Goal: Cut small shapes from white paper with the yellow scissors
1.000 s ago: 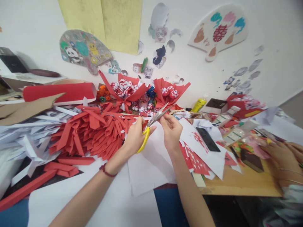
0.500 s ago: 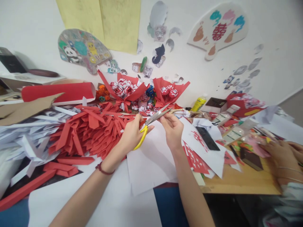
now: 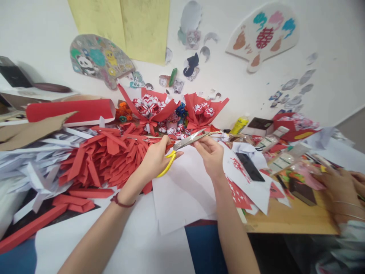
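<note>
The left hand [image 3: 156, 158] grips the yellow-handled metal scissors [image 3: 180, 145], whose slightly parted blades slant up to the right above the flat white paper sheets [image 3: 184, 194] on the light wooden worktop [image 3: 291, 220]. The right hand [image 3: 211, 156] is at the blade ends with its fingers bent together, though whether it pinches anything cannot be told. Left of the scissors lies a heap of folded red paper strips [image 3: 98, 161], beside a pile of folded white paper strips [image 3: 37, 173].
</note>
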A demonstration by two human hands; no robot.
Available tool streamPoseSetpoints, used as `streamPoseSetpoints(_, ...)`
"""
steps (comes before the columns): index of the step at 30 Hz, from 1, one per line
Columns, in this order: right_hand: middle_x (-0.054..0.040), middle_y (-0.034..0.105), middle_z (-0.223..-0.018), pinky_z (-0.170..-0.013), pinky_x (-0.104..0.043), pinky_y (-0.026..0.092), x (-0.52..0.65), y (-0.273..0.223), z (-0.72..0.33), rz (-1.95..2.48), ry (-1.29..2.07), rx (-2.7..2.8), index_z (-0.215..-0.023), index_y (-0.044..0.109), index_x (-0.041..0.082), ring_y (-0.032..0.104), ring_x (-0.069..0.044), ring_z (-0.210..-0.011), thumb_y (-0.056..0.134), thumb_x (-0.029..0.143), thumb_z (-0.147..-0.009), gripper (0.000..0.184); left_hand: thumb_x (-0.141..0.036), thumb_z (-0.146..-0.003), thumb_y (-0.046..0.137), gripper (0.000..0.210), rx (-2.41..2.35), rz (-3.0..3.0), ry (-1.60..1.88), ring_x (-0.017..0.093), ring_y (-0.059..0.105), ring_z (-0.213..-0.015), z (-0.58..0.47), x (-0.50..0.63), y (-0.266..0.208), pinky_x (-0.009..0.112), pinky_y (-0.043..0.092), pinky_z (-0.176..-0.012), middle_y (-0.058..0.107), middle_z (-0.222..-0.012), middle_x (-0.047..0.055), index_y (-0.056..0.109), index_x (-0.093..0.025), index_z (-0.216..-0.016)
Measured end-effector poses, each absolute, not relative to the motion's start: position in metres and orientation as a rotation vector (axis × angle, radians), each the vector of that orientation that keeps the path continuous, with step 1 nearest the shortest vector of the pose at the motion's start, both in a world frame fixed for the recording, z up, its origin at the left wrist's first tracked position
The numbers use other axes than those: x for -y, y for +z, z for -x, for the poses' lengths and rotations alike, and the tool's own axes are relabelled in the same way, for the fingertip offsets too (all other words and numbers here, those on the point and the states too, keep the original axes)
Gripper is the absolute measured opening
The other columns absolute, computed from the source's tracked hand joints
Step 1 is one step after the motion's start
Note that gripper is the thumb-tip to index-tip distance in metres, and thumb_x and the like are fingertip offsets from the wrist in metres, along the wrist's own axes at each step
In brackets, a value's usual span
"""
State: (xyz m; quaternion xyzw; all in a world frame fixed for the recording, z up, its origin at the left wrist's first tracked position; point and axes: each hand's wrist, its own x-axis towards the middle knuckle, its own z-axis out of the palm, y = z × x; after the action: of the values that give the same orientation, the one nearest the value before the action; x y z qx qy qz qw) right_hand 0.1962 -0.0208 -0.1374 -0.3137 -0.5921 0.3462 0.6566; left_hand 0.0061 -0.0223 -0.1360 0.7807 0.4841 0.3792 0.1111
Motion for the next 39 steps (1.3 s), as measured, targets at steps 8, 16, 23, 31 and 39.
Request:
streamPoseSetpoints(8, -0.0025, 0.072, -0.088, -0.086, -0.032, 0.057, 0.02, -0.136, -0.202, 0.77, 0.79, 1.382, -0.087, 0.068, 0.018, 0.071, -0.017, -0.085, 0.073, 0.033, -0.078, 0.019, -0.044, -0.082, 0.059, 0.033, -1.451, -2.318, 1.118, 0.011, 0.043, -0.055, -0.004, 0.021, -0.135, 0.022, 0.029, -0.055, 0.045, -0.064, -0.006, 0.035, -0.022, -0.082)
streamPoseSetpoints(16, -0.0038, 0.071, -0.069, -0.066, -0.028, 0.049, 0.017, -0.149, -0.217, 1.448, 0.674, 1.928, -0.083, 0.074, 0.016, 0.066, -0.017, -0.065, 0.059, 0.028, -0.085, 0.019, -0.051, -0.083, 0.057, 0.035, -1.588, -2.352, 1.131, 0.016, 0.051, -0.059, -0.006, 0.02, -0.138, 0.024, 0.031, -0.056, 0.051, -0.068, -0.002, 0.037, -0.022, -0.085)
streamPoseSetpoints(23, -0.0025, 0.074, -0.09, -0.067, -0.026, 0.039, 0.022, -0.16, -0.208, 1.852, 0.124, 2.089, -0.091, 0.075, 0.026, 0.065, -0.018, -0.083, 0.06, 0.024, -0.085, 0.017, -0.051, -0.089, 0.05, 0.032, -1.726, -2.526, 1.158, 0.02, 0.062, -0.073, -0.01, 0.023, -0.147, 0.027, 0.035, -0.058, 0.061, -0.082, 0.004, 0.041, -0.02, -0.09)
streamPoseSetpoints(31, -0.0021, 0.068, -0.07, -0.058, -0.026, 0.032, 0.036, -0.172, -0.205, 1.843, 0.086, 2.026, -0.067, 0.066, 0.02, 0.059, -0.014, -0.065, 0.061, 0.04, -0.088, 0.03, -0.05, -0.093, 0.046, 0.032, -1.739, -2.627, 1.086, 0.022, 0.066, -0.085, -0.024, 0.033, -0.152, 0.029, 0.038, -0.058, 0.066, -0.093, 0.007, 0.047, -0.018, -0.098)
streamPoseSetpoints(39, -0.0004, 0.07, -0.086, -0.063, -0.026, 0.047, 0.086, -0.168, -0.224, 1.519, 0.013, 1.664, -0.095, 0.069, 0.023, 0.06, -0.012, -0.064, 0.061, 0.023, -0.087, 0.011, -0.051, -0.092, 0.048, 0.034, -1.733, -2.684, 1.059, 0.021, 0.066, -0.085, -0.037, 0.039, -0.158, 0.029, 0.039, -0.056, 0.066, -0.094, 0.007, 0.051, -0.018, -0.099)
